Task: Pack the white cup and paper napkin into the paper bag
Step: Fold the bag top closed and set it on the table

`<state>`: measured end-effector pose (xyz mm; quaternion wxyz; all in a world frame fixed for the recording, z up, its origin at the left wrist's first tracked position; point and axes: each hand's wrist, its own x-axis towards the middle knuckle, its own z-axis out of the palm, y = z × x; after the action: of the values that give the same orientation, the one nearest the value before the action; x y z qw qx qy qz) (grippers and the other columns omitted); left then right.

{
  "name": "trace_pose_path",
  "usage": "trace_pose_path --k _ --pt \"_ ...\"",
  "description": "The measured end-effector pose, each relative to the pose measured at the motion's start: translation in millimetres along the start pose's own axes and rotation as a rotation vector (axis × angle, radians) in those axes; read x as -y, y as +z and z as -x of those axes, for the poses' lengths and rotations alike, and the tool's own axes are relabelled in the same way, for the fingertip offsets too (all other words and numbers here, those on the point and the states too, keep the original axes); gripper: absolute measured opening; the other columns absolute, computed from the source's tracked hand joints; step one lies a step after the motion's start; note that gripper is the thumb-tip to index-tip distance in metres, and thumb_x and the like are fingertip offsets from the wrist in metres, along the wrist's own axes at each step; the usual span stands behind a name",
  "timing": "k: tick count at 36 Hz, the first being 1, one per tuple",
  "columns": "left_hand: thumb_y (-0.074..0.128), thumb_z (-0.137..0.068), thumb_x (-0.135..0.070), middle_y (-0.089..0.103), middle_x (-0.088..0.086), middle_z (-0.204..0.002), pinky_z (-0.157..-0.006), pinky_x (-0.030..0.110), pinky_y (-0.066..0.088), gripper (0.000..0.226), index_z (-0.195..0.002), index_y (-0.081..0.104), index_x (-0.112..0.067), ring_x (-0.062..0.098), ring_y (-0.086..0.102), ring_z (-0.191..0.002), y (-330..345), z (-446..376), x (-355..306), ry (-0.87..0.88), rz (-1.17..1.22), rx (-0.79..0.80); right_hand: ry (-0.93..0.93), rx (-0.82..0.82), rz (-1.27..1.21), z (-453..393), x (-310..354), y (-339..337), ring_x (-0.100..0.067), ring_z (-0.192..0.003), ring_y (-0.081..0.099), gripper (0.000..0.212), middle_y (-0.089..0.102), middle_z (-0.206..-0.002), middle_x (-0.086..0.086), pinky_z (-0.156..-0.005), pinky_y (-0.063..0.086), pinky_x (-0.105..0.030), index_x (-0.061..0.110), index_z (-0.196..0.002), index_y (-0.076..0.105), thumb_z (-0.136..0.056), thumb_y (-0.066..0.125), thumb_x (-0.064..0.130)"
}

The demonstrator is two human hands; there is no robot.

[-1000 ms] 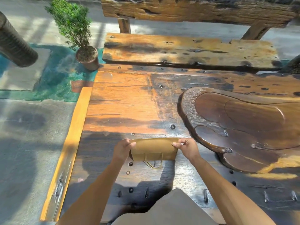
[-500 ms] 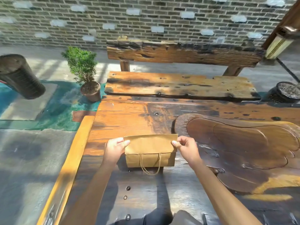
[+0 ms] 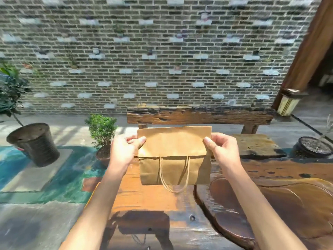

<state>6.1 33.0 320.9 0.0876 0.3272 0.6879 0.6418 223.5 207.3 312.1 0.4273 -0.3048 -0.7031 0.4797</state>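
Observation:
A flat, folded brown paper bag (image 3: pixel 174 147) with twine handles hangs in the air above the wooden table (image 3: pixel 147 199). My left hand (image 3: pixel 124 150) pinches its left edge and my right hand (image 3: pixel 221 150) pinches its right edge. The bag's base flap is folded over the front and the handles dangle below. Its shadow falls on the table near me. No white cup or paper napkin is in view.
A dark carved wooden tray (image 3: pixel 270 210) lies on the table's right side. A wooden bench (image 3: pixel 198 116) stands beyond the table, with a brick wall behind. A small potted shrub (image 3: pixel 101 134) and a black pot (image 3: pixel 34 143) stand on the ground at left.
Both hands have lifted the folded bag off the table and up in front of me. My head has tilted up, so the brick wall now fills the upper view.

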Motion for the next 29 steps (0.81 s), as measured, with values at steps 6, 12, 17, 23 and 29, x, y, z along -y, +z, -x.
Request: trace_pose_path --k 6,12,17,23,29 --pt "0.077 -0.078 -0.011 0.068 -0.012 -0.058 -0.06 0.016 0.048 0.017 -0.064 0.067 -0.013 0.0 0.06 -0.058 -15.1 -20.8 -71.1 0.113 0.042 -0.017 -0.141 -0.046 -0.021 -12.5 77.4 -12.9 -0.005 -0.062 0.059 0.011 0.068 -0.067 0.006 -0.062 0.05 -0.025 0.011 -0.085 0.075 -0.093 0.067 0.01" --pt "0.077 -0.078 -0.007 0.066 0.006 -0.072 -0.063 0.014 0.05 0.018 -0.085 0.064 -0.018 0.008 0.061 -0.06 -29.0 -27.8 -138.5 0.22 0.063 -0.062 -0.254 -0.029 0.007 -18.0 133.7 -27.0 -0.011 -0.055 0.054 0.018 0.064 -0.063 0.0 -0.057 0.048 -0.033 0.008 -0.078 0.071 -0.094 0.063 0.009" --pt "0.077 -0.079 -0.008 0.072 0.014 -0.082 -0.069 0.014 0.056 0.021 -0.097 0.066 -0.012 0.018 0.067 -0.073 -38.4 -26.8 -172.9 0.248 0.084 -0.061 -0.341 -0.05 0.054 -17.1 170.9 -36.0 -0.012 -0.058 0.06 0.02 0.07 -0.066 -0.008 -0.062 0.051 -0.033 0.011 -0.077 0.072 -0.094 0.063 0.007" --pt "0.079 -0.077 -0.008 0.074 0.014 -0.081 -0.081 0.026 0.057 0.019 -0.083 0.064 -0.02 0.022 0.068 -0.079 -37.6 -21.8 -180.7 0.228 0.082 -0.05 -0.391 -0.118 0.104 -3.0 186.4 -45.9 -0.008 -0.059 0.064 0.017 0.073 -0.068 0.003 -0.061 0.052 -0.028 0.014 -0.081 0.075 -0.092 0.065 0.006" --pt "0.081 -0.075 -0.013 0.072 0.003 -0.084 -0.088 0.032 0.054 0.041 -0.112 0.066 -0.004 0.023 0.071 -0.086 -18.9 -17.1 -177.1 0.21 0.119 0.044 -0.307 -0.224 0.181 27.9 186.2 -64.6 -0.005 -0.069 0.067 0.017 0.075 -0.075 0.006 -0.066 0.053 -0.023 0.021 -0.082 0.075 -0.092 0.067 0.012"
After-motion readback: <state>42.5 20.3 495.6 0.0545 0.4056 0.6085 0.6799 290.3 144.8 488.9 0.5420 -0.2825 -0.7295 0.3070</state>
